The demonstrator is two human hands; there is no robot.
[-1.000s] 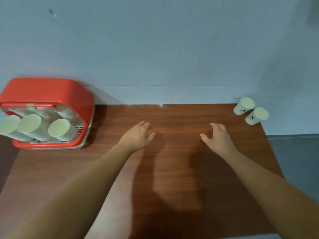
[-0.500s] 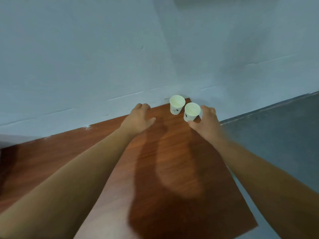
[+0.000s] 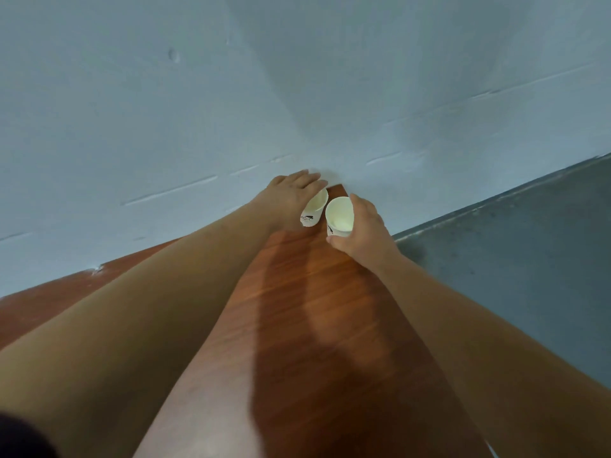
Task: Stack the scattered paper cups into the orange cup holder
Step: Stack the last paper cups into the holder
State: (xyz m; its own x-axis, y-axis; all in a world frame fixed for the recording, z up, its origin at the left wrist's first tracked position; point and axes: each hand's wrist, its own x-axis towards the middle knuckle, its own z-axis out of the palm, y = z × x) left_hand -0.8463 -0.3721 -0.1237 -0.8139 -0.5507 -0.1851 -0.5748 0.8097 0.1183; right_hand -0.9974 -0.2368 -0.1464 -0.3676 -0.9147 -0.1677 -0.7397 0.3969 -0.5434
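Right hand [image 3: 365, 228] curled round near cup [image 3: 339, 213], left hand [image 3: 289, 196] wrapped over far cup [image 3: 314, 207], wooden table [image 3: 314, 292] corner

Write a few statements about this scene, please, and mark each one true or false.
1. The right cup and the left cup both stand mouth up. True.
2. The right hand grips the right cup. True.
3. One cup is nested inside the other. False: they stand side by side, separate.
4. The left hand lies on bare wood, away from the cups. False: it is against the left cup.
5. The cups stand mid-table. False: they are at the far corner of the table, by the wall.
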